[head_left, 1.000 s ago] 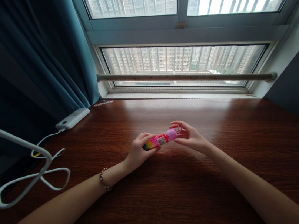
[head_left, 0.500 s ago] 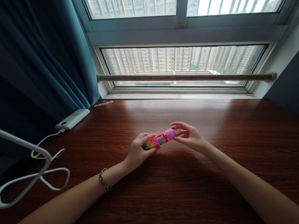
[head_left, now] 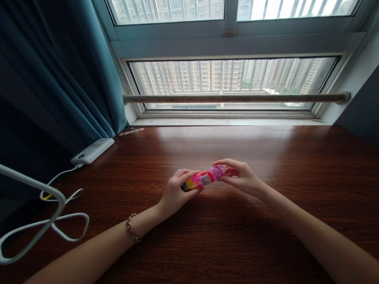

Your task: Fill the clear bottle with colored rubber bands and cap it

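Observation:
A small colourful tube (head_left: 203, 178) with a pink cap and a red, yellow and white label is held tilted above the dark wooden table (head_left: 235, 263). My left hand (head_left: 177, 191) grips its lower end, fingers wrapped round it. My right hand (head_left: 241, 176) pinches the pink cap at the upper end, fingers closed over it. A bead bracelet (head_left: 132, 231) is on my left wrist.
A white power bank (head_left: 92, 150) lies at the table's left edge by the teal curtain (head_left: 46, 54), with a white cable (head_left: 53, 216) looping off it. A barred window (head_left: 227, 76) with a metal rail runs along the table's far side.
My right hand has closed further over the pink cap, which now shows less. The tube has sunk slightly. My left hand has hardly moved.

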Demonstrator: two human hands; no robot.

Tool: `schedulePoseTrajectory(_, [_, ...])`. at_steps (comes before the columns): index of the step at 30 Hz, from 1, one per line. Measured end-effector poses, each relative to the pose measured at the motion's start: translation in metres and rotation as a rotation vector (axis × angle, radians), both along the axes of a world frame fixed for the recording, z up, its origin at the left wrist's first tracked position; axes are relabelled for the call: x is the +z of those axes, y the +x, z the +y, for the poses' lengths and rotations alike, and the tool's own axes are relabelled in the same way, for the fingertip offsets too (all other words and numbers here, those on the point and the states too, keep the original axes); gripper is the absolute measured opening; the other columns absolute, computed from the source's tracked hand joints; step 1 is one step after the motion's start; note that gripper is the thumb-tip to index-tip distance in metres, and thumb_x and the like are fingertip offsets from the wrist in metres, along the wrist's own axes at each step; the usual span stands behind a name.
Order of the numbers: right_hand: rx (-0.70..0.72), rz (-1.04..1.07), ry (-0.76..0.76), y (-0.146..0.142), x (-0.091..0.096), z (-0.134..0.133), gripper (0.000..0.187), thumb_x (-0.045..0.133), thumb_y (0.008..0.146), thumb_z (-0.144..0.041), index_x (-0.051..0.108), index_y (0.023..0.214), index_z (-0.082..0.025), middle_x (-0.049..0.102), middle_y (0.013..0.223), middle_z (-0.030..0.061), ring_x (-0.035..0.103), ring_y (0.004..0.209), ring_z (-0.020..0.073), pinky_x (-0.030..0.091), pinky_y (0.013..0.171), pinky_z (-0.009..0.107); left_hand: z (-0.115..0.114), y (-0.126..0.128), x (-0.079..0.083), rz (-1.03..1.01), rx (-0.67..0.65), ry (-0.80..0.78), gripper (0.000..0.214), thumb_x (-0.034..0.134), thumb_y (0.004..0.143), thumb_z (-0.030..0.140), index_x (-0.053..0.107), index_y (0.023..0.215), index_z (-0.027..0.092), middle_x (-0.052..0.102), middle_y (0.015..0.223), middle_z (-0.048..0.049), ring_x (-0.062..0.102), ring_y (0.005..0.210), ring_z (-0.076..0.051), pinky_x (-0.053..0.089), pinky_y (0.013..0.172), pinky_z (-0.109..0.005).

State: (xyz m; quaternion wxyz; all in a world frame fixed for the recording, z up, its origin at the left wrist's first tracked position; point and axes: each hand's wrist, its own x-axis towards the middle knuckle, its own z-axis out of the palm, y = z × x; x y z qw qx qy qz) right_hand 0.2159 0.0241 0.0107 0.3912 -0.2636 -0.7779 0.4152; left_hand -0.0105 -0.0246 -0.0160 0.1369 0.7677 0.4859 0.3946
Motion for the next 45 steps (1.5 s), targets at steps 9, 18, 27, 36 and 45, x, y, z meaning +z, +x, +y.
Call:
schedulePoseTrajectory(9, [-0.006, -0.057, 0.003, 0.0, -0.004, 0.001, 0.049, 0.064, 0.075, -0.04, 0.051, 0.117, -0.017, 0.062, 0.095, 0.006, 0.061, 0.07, 0.0147, 0.049, 0.056, 0.022, 0.0, 0.0, 0.0, 0.035, -0.015, 0.016, 0.038, 0.064, 0.074, 0.03, 0.057, 0.11, 0.022, 0.055, 0.102, -0.0056, 0.053, 0.093, -0.02, 0.043, 0.083, -0.031])
schedulePoseTrajectory(18, [-0.094, -0.097, -0.239, -0.013, -0.004, -0.012, 0.037, 0.053, 0.081, -0.048, 0.058, 0.074, -0.013, 0.056, 0.05, -0.0003, 0.054, 0.042, 0.0116, 0.043, 0.039, 0.019, -0.002, -0.003, -0.006, 0.138, -0.03, 0.204, 0.039, 0.061, 0.076, 0.03, 0.054, 0.114, 0.023, 0.055, 0.099, -0.0066, 0.052, 0.09, -0.02, 0.046, 0.079, -0.033])
schedulePoseTrajectory(27, [0.017, 0.219, -0.376, -0.017, -0.008, -0.01, 0.041, 0.071, 0.067, -0.036, 0.058, 0.099, -0.013, 0.063, 0.08, 0.004, 0.062, 0.068, 0.0164, 0.053, 0.064, 0.028, 0.0, -0.005, -0.006, 0.312, 0.131, 0.423, 0.046, 0.063, 0.074, 0.035, 0.048, 0.115, 0.02, 0.053, 0.109, -0.0098, 0.047, 0.1, -0.026, 0.038, 0.088, -0.042])
schedulePoseTrajectory(36, [0.026, 0.286, -0.283, -0.005, 0.001, 0.001, 0.043, 0.071, 0.067, -0.03, 0.057, 0.106, -0.018, 0.062, 0.094, 0.0039, 0.06, 0.085, 0.019, 0.049, 0.078, 0.032, 0.004, -0.003, -0.007, 0.198, 0.066, 0.248, 0.041, 0.05, 0.083, 0.026, 0.038, 0.121, 0.017, 0.048, 0.113, -0.0113, 0.046, 0.105, -0.023, 0.039, 0.091, -0.038])
schedulePoseTrajectory(45, [-0.029, 0.402, -0.485, -0.035, -0.014, -0.028, 0.046, 0.077, 0.06, -0.032, 0.052, 0.097, -0.018, 0.061, 0.097, 0.006, 0.059, 0.091, 0.0227, 0.049, 0.081, 0.036, 0.0, -0.002, -0.011, 0.197, 0.005, 0.29, 0.044, 0.061, 0.076, 0.035, 0.043, 0.112, 0.019, 0.045, 0.105, -0.0091, 0.048, 0.096, -0.021, 0.045, 0.083, -0.036])
